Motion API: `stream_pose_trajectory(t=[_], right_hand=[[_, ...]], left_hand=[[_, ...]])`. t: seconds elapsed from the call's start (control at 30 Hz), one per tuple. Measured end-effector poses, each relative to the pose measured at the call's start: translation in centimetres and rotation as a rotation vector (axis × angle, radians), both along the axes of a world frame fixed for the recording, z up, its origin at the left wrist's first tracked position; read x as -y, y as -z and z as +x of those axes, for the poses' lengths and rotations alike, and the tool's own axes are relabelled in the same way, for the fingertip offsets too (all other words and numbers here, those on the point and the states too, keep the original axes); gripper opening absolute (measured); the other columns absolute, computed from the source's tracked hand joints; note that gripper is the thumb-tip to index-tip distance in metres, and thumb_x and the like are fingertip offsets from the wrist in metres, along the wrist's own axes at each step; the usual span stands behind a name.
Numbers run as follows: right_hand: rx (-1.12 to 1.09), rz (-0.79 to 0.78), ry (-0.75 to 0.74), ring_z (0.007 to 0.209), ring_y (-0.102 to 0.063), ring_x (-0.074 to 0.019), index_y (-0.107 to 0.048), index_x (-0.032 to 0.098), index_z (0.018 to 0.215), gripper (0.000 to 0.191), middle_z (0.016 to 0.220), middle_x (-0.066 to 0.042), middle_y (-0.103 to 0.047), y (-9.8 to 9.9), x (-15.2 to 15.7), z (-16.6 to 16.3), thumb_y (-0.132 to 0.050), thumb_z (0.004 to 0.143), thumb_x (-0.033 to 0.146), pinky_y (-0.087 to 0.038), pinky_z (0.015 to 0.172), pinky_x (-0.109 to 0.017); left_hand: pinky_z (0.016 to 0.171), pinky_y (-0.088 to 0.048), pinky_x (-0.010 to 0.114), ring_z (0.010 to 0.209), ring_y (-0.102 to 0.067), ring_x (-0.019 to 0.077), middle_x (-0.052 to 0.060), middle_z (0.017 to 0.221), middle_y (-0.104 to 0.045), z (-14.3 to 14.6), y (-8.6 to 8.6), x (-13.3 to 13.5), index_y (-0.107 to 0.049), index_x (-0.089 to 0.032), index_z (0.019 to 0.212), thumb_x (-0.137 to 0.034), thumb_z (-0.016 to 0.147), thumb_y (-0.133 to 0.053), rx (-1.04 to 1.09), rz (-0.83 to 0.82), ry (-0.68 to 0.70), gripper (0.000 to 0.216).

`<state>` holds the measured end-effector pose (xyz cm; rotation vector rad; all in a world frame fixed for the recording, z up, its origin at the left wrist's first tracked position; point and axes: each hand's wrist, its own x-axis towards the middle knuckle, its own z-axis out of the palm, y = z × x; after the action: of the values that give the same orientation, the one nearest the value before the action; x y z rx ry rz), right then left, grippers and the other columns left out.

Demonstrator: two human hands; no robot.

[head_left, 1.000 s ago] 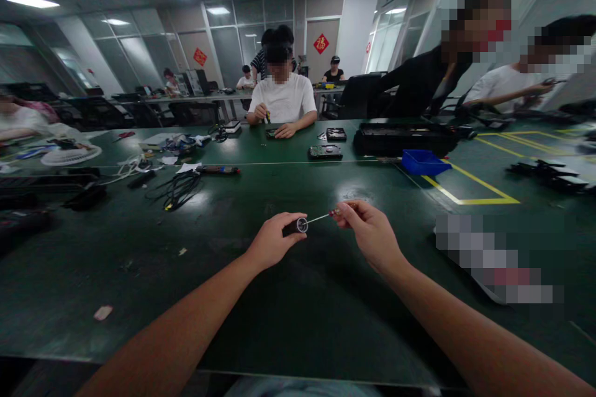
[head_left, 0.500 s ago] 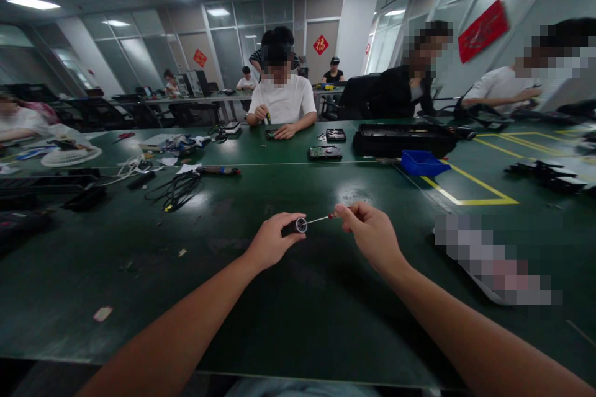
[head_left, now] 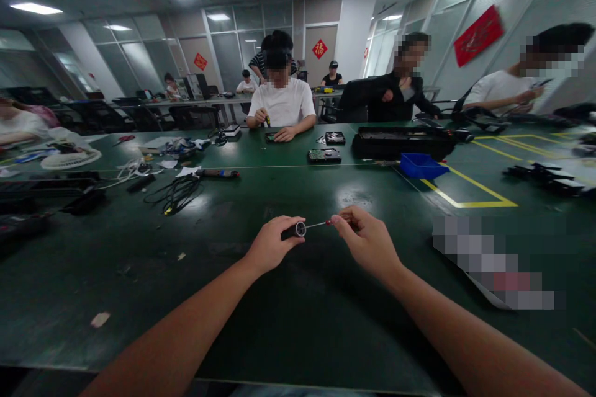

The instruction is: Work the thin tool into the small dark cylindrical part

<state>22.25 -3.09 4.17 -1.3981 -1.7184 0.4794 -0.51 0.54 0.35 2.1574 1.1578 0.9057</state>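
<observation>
In the middle of the head view, my left hand (head_left: 274, 244) grips a short black cylinder (head_left: 290, 232) with a pale ring at its open end, which faces right. Thumb and fingers wrap its sides, and its far end is hidden by the hand. My right hand (head_left: 367, 239) pinches the red handle of a thin screwdriver (head_left: 317, 224). The metal shaft points left, and its tip is at or inside the ringed opening; how deep I cannot tell. Both hands are held above the green table (head_left: 298, 322).
Across the table a person in a white shirt (head_left: 282, 102) works on a small device. Hard drives (head_left: 325, 155), a blue bin (head_left: 423, 165) and a long black housing (head_left: 404, 141) lie at the back. Black cables (head_left: 174, 192) are at left, a blurred-out flat item (head_left: 488, 267) at right.
My right hand has shifted slightly left, bringing the screwdriver handle a little nearer the cylinder. The left hand keeps its hold. The person in black at the back right has moved left.
</observation>
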Motion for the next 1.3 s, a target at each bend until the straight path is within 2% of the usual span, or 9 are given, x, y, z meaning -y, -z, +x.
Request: stream_pose_trajectory(t=[0.13,0.3,0.5,0.6,0.73,0.9,1.0,1.17,1.3], right_hand=[[-0.042,-0.056,-0.061,0.067,-0.064,-0.0181,-0.066,0.021,0.098,0.018,0.075,-0.002,-0.069,-0.1,0.0,-0.1,-0.053,0.088,0.029,-0.045,0.06,-0.029],[-0.01,-0.114,-0.084,0.057,-0.061,-0.0168,-0.069,0.021,0.093,0.033,0.063,0.0,-0.064,-0.2,-0.1,-0.2,-0.047,0.095,0.045,-0.043,0.057,-0.029],[-0.028,-0.087,-0.075,0.06,-0.06,-0.017,-0.06,0.02,0.122,0.035,0.072,0.0,-0.066,0.1,0.1,-0.4,-0.047,0.095,0.04,-0.043,0.056,-0.029],[-0.025,-0.079,-0.104,0.066,-0.062,-0.0178,-0.061,0.021,0.119,0.032,0.073,-0.001,-0.065,0.0,0.1,-0.3,-0.047,0.095,0.038,-0.045,0.061,-0.03],[-0.033,-0.124,-0.082,0.055,-0.056,-0.0166,-0.066,0.021,0.102,0.036,0.061,0.002,-0.057,0.1,0.0,-0.4,-0.042,0.098,0.047,-0.04,0.054,-0.029],[-0.105,-0.09,-0.05,0.062,-0.058,-0.0177,-0.06,0.02,0.114,0.032,0.072,-0.001,-0.063,0.4,0.0,-0.4,-0.049,0.095,0.044,-0.043,0.057,-0.03],[-0.15,-0.062,-0.061,0.072,-0.062,-0.0186,-0.059,0.021,0.11,0.027,0.082,-0.003,-0.064,0.7,-0.2,-0.3,-0.051,0.094,0.042,-0.047,0.065,-0.031],[-0.161,-0.105,-0.071,0.062,-0.056,-0.017,-0.062,0.022,0.102,0.033,0.068,0.001,-0.056,1.0,-0.3,-0.2,-0.044,0.097,0.049,-0.043,0.057,-0.03],[-0.241,-0.081,-0.062,0.068,-0.059,-0.0184,-0.057,0.022,0.114,0.031,0.074,0.0,-0.06,1.2,-0.4,-0.3,-0.048,0.095,0.045,-0.047,0.063,-0.032]], left_hand=[[0.104,-0.042,0.039,0.114,-0.058,0.0223,0.003,0.12,-0.065,0.1,0.1,0.0,-0.065,-0.028,0.122,-0.022,0.083,-0.074,-0.023,0.003,0.014,0.041],[0.103,-0.043,0.038,0.114,-0.058,0.0216,0.003,0.12,-0.065,0.1,-0.1,0.1,-0.065,-0.029,0.123,-0.022,0.084,-0.073,-0.019,-0.012,0.001,0.04],[0.103,-0.043,0.04,0.112,-0.058,0.0227,0.004,0.119,-0.066,0.3,-0.4,0.2,-0.065,-0.026,0.122,-0.021,0.084,-0.072,-0.048,-0.021,0.029,0.039],[0.102,-0.043,0.04,0.112,-0.058,0.0228,0.004,0.119,-0.066,0.3,-0.4,0.2,-0.065,-0.026,0.122,-0.021,0.084,-0.071,-0.05,-0.017,0.03,0.039],[0.103,-0.043,0.041,0.112,-0.058,0.0229,0.004,0.118,-0.066,0.3,-0.5,0.3,-0.065,-0.027,0.122,-0.022,0.084,-0.071,-0.056,-0.016,0.03,0.039],[0.101,-0.043,0.04,0.111,-0.058,0.0226,0.004,0.117,-0.066,0.3,-0.6,0.4,-0.064,-0.028,0.123,-0.023,0.085,-0.07,-0.059,-0.023,0.032,0.039],[0.102,-0.042,0.039,0.111,-0.058,0.022,0.003,0.117,-0.066,0.4,-0.6,0.4,-0.064,-0.028,0.123,-0.022,0.084,-0.072,-0.063,-0.016,0.027,0.04],[0.101,-0.042,0.039,0.11,-0.059,0.0225,0.003,0.117,-0.066,0.4,-0.3,0.3,-0.064,-0.028,0.123,-0.023,0.084,-0.073,-0.071,0.012,0.045,0.04],[0.101,-0.042,0.039,0.11,-0.058,0.0219,0.002,0.117,-0.066,0.4,-0.1,0.2,-0.064,-0.03,0.124,-0.024,0.084,-0.072,-0.07,0.018,0.046,0.041]])
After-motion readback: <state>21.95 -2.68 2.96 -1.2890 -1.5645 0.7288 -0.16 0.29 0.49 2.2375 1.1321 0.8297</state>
